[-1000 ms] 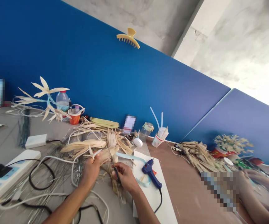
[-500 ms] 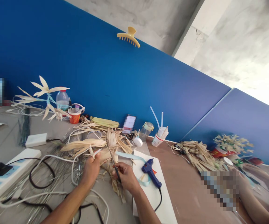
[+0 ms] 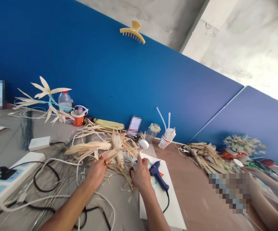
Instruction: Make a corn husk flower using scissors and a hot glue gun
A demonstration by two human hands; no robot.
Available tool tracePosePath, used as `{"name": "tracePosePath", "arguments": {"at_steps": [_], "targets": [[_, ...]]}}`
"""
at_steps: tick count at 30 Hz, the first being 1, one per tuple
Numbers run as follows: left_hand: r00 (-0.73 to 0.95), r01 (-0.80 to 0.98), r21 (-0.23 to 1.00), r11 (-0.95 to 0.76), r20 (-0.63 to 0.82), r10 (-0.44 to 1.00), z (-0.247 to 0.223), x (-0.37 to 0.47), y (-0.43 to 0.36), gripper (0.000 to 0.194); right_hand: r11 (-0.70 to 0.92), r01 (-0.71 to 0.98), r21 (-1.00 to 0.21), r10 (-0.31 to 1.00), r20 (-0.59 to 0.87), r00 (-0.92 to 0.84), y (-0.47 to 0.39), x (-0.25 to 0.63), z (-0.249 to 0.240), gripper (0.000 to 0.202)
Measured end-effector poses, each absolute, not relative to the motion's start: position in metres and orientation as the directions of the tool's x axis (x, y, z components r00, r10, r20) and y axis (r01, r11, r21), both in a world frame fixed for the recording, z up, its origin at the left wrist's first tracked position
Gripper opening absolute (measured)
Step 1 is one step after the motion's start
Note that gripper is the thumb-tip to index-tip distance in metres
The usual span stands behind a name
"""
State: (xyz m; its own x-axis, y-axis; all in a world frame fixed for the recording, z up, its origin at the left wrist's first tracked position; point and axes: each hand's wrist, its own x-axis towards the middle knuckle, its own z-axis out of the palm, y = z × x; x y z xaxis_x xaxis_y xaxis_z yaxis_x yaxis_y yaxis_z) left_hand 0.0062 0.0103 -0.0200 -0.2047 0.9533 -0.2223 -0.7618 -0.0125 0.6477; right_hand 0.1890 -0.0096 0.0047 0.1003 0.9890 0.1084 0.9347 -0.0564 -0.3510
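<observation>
My left hand [image 3: 95, 173] is closed on a strip of dried corn husk [image 3: 112, 155], pinched at its fingertips over the pile. To its right, my right hand [image 3: 141, 175] has a black loop of the scissors [image 3: 131, 172] around its fingers; the blades are hidden from view. Its index finger points up beside a pale blue ribbon [image 3: 130, 158], and whether it touches the ribbon I cannot tell. Loose corn husks [image 3: 88, 148] lie just beyond both hands. Close by on the right, a blue glue gun [image 3: 158, 176] rests on a white sheet [image 3: 163, 205].
A white power strip [image 3: 15, 179] with tangled cables is at left. Behind stand a husk flower [image 3: 49, 96], a red cup [image 3: 78, 119], a bottle [image 3: 65, 102] and a cup of straws [image 3: 167, 138]. Another person's hands [image 3: 254, 183] work at far right.
My right hand has moved right and slightly up, toward the ribbon, taking the scissors away from the husk. My left hand has shifted slightly right. The view has tilted a little.
</observation>
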Motion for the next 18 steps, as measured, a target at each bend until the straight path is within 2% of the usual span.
{"name": "tracePosePath", "arguments": {"at_steps": [5,8,12,14,16,18], "targets": [[-0.194,-0.744,0.668,0.006,-0.224,0.955,-0.018,0.005,0.008,0.016,-0.078,0.948,-0.309,0.994,0.051,0.099,-0.009,0.183,0.008,0.044],[-0.193,-0.764,0.645,0.007,-0.239,0.952,-0.017,0.004,0.007,0.020,-0.054,0.949,-0.312,0.995,0.060,0.076,-0.007,0.183,0.005,0.044],[-0.182,-0.762,0.647,0.012,-0.233,0.955,-0.016,0.004,0.007,0.019,-0.011,0.936,-0.351,0.999,-0.050,-0.008,-0.006,0.190,0.015,0.047],[-0.181,-0.770,0.638,0.016,-0.243,0.953,-0.015,0.004,0.007,0.016,0.036,0.928,-0.371,0.999,0.005,-0.037,-0.008,0.191,0.025,0.041],[-0.180,-0.776,0.630,0.016,-0.246,0.952,-0.015,0.005,0.007,0.015,0.092,0.896,-0.435,0.991,0.125,-0.041,-0.010,0.187,0.034,0.032],[-0.170,-0.773,0.634,0.007,-0.218,0.961,-0.014,0.006,0.007,0.020,0.142,0.781,-0.608,0.983,0.181,-0.038,-0.011,0.173,0.034,0.028]]}}
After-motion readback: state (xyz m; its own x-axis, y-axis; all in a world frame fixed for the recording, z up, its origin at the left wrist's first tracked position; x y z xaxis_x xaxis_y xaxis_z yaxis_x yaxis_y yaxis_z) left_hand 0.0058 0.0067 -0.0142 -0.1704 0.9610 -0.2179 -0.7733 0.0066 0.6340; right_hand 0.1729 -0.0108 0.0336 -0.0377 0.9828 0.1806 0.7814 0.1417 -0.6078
